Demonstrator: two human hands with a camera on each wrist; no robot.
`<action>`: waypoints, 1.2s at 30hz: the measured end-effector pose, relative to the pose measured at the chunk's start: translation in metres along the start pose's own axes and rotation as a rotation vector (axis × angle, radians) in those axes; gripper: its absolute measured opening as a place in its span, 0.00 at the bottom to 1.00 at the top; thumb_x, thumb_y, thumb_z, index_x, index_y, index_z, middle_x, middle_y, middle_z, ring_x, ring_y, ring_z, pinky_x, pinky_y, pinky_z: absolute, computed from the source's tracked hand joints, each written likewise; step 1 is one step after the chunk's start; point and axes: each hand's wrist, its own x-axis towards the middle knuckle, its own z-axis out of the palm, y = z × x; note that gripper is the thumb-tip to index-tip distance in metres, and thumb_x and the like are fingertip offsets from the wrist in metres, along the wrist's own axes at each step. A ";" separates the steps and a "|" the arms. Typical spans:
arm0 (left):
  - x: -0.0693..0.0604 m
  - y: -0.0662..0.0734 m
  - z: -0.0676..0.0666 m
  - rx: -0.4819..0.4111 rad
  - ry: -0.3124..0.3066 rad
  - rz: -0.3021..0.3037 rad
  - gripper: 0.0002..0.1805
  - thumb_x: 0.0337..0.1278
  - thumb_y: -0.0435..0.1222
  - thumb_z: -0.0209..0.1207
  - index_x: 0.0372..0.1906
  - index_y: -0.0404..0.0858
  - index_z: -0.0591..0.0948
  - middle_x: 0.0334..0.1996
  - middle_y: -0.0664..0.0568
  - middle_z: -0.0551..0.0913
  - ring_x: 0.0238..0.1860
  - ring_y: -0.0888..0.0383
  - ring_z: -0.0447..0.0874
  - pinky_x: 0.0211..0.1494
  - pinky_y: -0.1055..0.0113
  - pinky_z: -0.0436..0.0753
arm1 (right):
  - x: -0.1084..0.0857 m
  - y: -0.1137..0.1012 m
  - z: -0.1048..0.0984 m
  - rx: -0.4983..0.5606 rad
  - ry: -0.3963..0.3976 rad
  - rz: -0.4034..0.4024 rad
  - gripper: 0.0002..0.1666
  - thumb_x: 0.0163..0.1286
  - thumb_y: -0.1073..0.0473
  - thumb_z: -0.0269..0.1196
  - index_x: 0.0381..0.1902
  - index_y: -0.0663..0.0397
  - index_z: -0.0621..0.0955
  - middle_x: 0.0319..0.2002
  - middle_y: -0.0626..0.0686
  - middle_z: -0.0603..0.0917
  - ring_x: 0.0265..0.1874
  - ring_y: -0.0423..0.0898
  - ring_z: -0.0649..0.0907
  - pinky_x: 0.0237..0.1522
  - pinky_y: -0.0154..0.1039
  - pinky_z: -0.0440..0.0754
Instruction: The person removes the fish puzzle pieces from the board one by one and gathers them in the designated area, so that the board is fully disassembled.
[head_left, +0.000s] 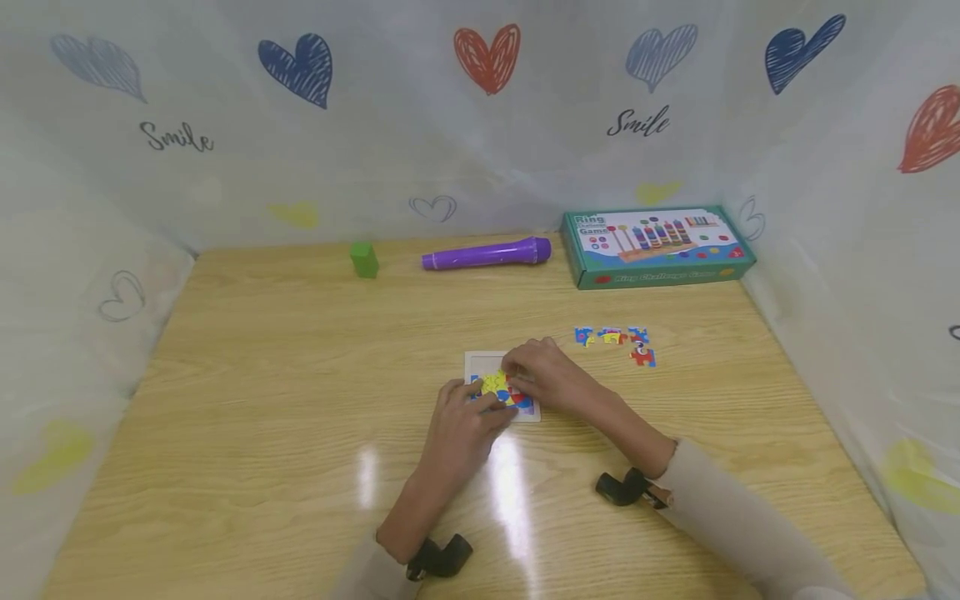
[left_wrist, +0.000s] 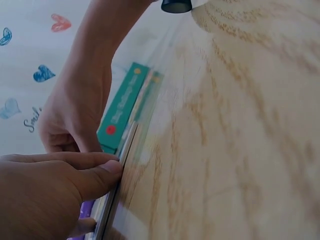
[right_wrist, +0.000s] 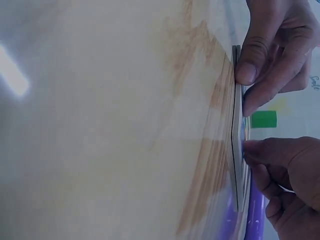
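A small framed jigsaw puzzle (head_left: 529,414) lies on the table, partly filled with yellow, blue and red pieces. My left hand (head_left: 461,423) rests on its left and near side, fingers extended over the pieces and the frame. At the upper right of the puzzle, my right hand (head_left: 553,377) has thumb and fingertips together at a puzzle piece (head_left: 512,377), mostly hidden by the fingers. In the right wrist view the right hand (right_wrist: 295,172) pinches just over the board (right_wrist: 237,130), which is seen edge-on.
Several loose puzzle pieces (head_left: 612,336) lie right of the board. Along the back are a green block (head_left: 364,260), a purple toy microphone (head_left: 487,253) and a boxed ring game (head_left: 660,247). A patterned curtain (head_left: 390,125) surrounds the wooden table (head_left: 285,358).
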 end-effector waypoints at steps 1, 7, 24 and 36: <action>0.000 0.000 0.000 -0.003 0.000 -0.001 0.10 0.48 0.39 0.75 0.38 0.52 0.92 0.37 0.60 0.89 0.53 0.42 0.84 0.63 0.46 0.74 | 0.001 0.000 0.000 0.002 -0.003 0.008 0.07 0.64 0.65 0.70 0.40 0.55 0.85 0.36 0.46 0.85 0.38 0.45 0.79 0.45 0.42 0.68; 0.000 0.000 0.000 0.002 -0.001 0.002 0.09 0.50 0.39 0.74 0.39 0.53 0.91 0.38 0.61 0.89 0.53 0.43 0.84 0.62 0.47 0.74 | 0.005 0.000 0.002 0.003 0.002 0.019 0.08 0.60 0.66 0.69 0.38 0.55 0.84 0.35 0.46 0.85 0.37 0.45 0.78 0.43 0.42 0.68; 0.000 -0.001 0.001 -0.023 0.041 0.011 0.08 0.51 0.38 0.73 0.38 0.52 0.91 0.36 0.59 0.88 0.51 0.42 0.84 0.57 0.48 0.77 | 0.010 -0.002 0.005 0.074 0.018 0.082 0.10 0.55 0.69 0.66 0.37 0.58 0.85 0.33 0.48 0.86 0.35 0.44 0.81 0.50 0.51 0.75; 0.000 -0.001 0.000 -0.016 0.025 -0.009 0.08 0.51 0.40 0.73 0.38 0.54 0.92 0.37 0.61 0.88 0.52 0.44 0.84 0.59 0.48 0.76 | 0.009 -0.003 0.006 0.017 0.052 0.019 0.11 0.54 0.70 0.67 0.37 0.58 0.84 0.33 0.48 0.85 0.35 0.45 0.79 0.48 0.45 0.75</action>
